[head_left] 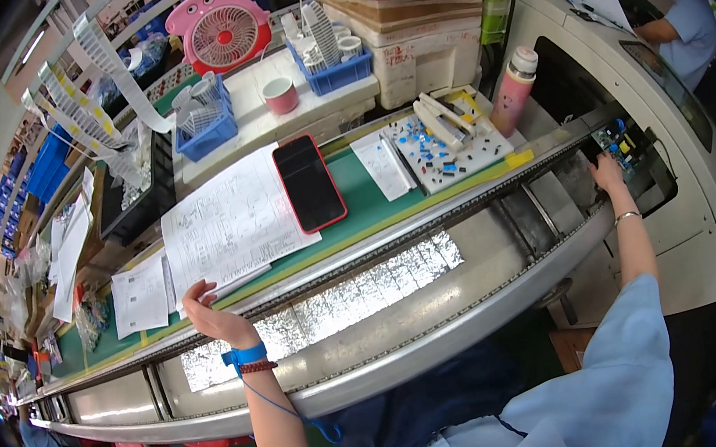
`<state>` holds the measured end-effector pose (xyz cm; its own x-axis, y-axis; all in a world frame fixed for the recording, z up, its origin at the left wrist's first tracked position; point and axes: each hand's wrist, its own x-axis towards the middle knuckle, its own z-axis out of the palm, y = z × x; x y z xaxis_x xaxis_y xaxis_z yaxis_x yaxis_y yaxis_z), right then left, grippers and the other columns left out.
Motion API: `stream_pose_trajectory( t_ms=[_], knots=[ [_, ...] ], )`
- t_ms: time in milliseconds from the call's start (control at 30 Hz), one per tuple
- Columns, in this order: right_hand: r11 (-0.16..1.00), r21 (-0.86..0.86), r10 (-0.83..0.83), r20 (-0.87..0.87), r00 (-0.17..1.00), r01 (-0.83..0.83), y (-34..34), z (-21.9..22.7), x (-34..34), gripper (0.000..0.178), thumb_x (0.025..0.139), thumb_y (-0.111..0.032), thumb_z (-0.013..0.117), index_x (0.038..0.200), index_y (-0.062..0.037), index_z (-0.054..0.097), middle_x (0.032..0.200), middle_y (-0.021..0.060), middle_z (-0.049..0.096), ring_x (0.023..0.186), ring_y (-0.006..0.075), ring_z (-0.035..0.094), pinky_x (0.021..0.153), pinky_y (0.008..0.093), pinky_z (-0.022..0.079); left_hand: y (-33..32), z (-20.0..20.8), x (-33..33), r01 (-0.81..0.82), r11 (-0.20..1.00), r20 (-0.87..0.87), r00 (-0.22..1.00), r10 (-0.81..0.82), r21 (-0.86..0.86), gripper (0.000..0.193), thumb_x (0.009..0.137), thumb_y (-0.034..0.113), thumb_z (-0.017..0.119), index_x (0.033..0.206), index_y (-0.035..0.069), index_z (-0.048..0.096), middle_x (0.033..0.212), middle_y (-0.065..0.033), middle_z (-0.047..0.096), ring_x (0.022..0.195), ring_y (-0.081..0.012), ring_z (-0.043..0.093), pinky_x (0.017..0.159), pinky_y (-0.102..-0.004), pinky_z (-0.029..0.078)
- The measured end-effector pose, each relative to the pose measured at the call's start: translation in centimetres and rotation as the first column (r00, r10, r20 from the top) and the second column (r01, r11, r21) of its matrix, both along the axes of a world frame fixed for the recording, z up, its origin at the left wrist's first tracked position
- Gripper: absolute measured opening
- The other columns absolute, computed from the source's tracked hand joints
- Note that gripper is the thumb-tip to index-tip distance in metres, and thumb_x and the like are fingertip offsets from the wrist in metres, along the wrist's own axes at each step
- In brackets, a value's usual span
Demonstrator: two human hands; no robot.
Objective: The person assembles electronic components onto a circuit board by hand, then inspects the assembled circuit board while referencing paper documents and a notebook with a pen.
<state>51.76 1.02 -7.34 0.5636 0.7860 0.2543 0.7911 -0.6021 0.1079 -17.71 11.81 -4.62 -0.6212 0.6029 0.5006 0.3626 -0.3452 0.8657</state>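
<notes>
At the machine's opening on the right, my right hand has its fingers closed at the near left edge of a circuit board carrying blue, yellow and black parts. Its fingertips are small and partly hidden there. My left hand hovers over the near edge of the bench by the conveyor rail, fingers loosely apart and nothing in them. A blue wrist strap with a cord circles that wrist. Papers with printed drawings lie beyond the left hand.
A metal conveyor with chain rails runs across to the machine. Foil sheeting lies along it. On the bench are a phone, a foam board with small parts, a pink bottle, blue bins and a pink fan.
</notes>
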Motion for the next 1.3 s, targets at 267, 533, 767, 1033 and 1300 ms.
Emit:
stream_pose_trajectory(
  t_ms=[267,533,767,1033,1300],
  knots=[
    [0.632,0.595,0.624,-0.011,0.781,-0.497,12.1,8.6,-13.6,0.021,0.078,-0.008,0.051,0.097,-0.0034,0.055,0.09,0.0164,0.056,0.084,0.0335,0.056,0.072,0.0369,0.046,0.2,-0.3,0.4,0.056,0.997,-0.02,0.998,-0.057,-0.05,0.036,0.091,0.026,0.028,0.081,0.001,0.053,0.074,-0.0066,0.053,0.068,-0.0145,0.046,0.063,-0.0277,0.036],
    [0.249,0.498,0.899,0.201,0.39,-0.831,28.0,14.5,-28.8,0.023,0.079,-0.006,0.046,0.101,0.0003,0.051,0.102,0.0141,0.056,0.099,0.0296,0.051,0.085,0.0382,0.041,-0.1,-0.4,0.6,0.078,0.995,-0.026,0.996,-0.08,-0.064,0.036,0.092,0.024,0.027,0.079,0.001,0.051,0.075,-0.0073,0.052,0.068,-0.0152,0.046,0.064,-0.0278,0.035],
    [0.623,0.143,0.736,0.224,0.638,-0.769,33.5,17.9,-32.5,0.02,0.075,0.0,0.05,0.094,-0.0009,0.053,0.096,0.0145,0.06,0.092,0.0291,0.057,0.08,0.0376,0.047,-0.3,0.2,0.6,0.075,0.995,0.003,0.997,-0.075,-0.068,0.036,0.091,0.023,0.028,0.078,0.0,0.052,0.074,-0.0076,0.053,0.066,-0.0152,0.047,0.062,-0.0268,0.037],
    [0.685,0.276,0.667,0.137,0.733,-0.675,36.7,23.0,-27.3,0.026,0.083,-0.007,0.041,0.105,-0.001,0.052,0.102,0.02,0.057,0.093,0.0353,0.054,0.08,0.0414,0.044,-0.3,1.3,1.1,0.135,0.989,0.029,0.991,-0.133,-0.064,0.035,0.09,0.02,0.028,0.076,0.0,0.052,0.072,-0.0073,0.049,0.066,-0.0147,0.042,0.065,-0.0278,0.035],
    [0.713,0.208,0.686,-0.007,0.728,-0.67,39.5,22.7,-25.2,0.033,0.082,-0.009,0.049,0.113,-0.0017,0.049,0.114,0.0164,0.054,0.107,0.0302,0.051,0.089,0.0352,0.042,-0.3,0.5,1.1,0.155,0.982,0.054,0.987,-0.15,-0.104,0.034,0.09,0.02,0.029,0.075,0.0,0.051,0.07,-0.0072,0.048,0.063,-0.0146,0.044,0.063,-0.027,0.035]
  ],
)
